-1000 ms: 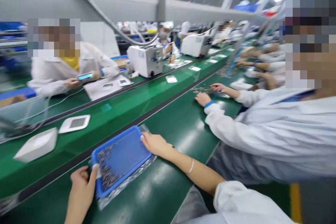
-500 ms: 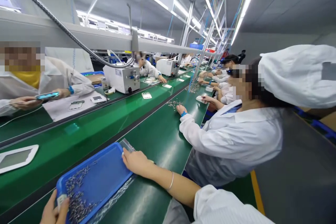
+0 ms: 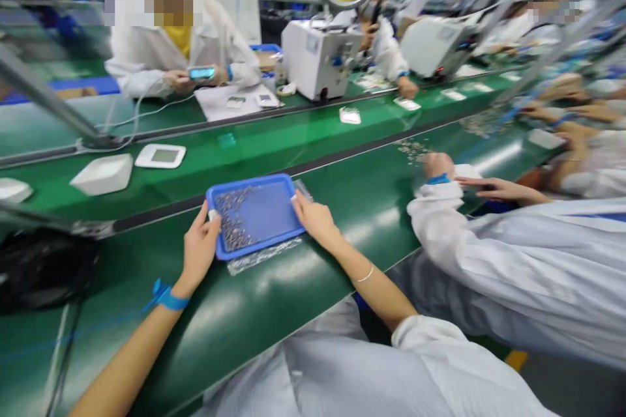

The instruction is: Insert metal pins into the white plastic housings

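Observation:
A shallow blue plastic tray [image 3: 278,234] is on the green bench in front of me, with a clear plastic bag [image 3: 259,257] partly under its near edge. Many small dark metallic parts [image 3: 237,228], perhaps screws, lie heaped along its left side; the right part of its floor is bare. My left hand [image 3: 201,244], a blue strap on its wrist, grips the tray's left rim with the thumb over the edge. At the right end my right hand [image 3: 315,218] holds the rim, fingers bent around it. White coverings show on some fingertips.
Beyond the tray runs a green conveyor [image 3: 264,150] carrying a white panel with a grey screen [image 3: 161,156] and white housings [image 3: 102,174]. A black bag [image 3: 44,270] lies left. A co-worker's hand [image 3: 439,166] is by loose small parts at right.
My view has swung left and down, so the tray and both my hands now sit mid-picture. Both hands remain on the tray's ends. Another co-worker's hand now shows over the neighbour's forearm.

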Tool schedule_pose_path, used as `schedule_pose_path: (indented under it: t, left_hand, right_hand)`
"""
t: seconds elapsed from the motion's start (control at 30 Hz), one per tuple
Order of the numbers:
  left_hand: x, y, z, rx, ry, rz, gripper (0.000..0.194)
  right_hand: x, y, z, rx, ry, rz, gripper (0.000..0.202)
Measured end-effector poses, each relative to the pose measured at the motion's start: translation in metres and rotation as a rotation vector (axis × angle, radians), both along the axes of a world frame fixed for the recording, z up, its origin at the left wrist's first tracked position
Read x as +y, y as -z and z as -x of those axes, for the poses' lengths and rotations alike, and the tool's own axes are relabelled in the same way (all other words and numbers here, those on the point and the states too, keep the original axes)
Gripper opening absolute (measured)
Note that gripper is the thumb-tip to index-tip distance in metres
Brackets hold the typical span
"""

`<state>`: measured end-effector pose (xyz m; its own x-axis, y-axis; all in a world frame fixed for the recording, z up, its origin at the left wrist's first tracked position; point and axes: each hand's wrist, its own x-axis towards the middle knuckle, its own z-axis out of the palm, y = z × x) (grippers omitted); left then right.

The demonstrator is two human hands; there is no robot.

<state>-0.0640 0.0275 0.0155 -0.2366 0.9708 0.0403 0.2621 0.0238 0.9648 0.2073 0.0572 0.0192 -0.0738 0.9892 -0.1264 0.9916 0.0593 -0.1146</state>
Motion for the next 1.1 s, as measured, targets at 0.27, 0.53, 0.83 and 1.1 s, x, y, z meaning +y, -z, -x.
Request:
schedule_pose_path:
  t: [0.27, 0.53, 0.83, 1.1]
  left_hand:
    - [-0.001, -0.028, -0.018, -0.257, 0.046, 0.001, 0.079]
    - [0.004, 0.005, -0.014, -0.241, 0.057, 0.087, 0.06]
    - [-0.002, 0.007, -0.015, -0.017, 0.192, 0.075, 0.064]
    - [-0.008, 0.003, -0.008, 0.129, 0.252, 0.124, 0.071]
  right_hand:
    - [0.005, 0.006, -0.004, -0.008, 0.019, -0.022, 0.051]
    - [0.006, -0.002, -0.014, 0.026, 0.042, -0.028, 0.05]
    - [0.004, -0.002, -0.013, -0.041, 0.089, -0.053, 0.051]
    - [0.001, 0.001, -0.009, -0.046, 0.077, -0.053, 0.05]
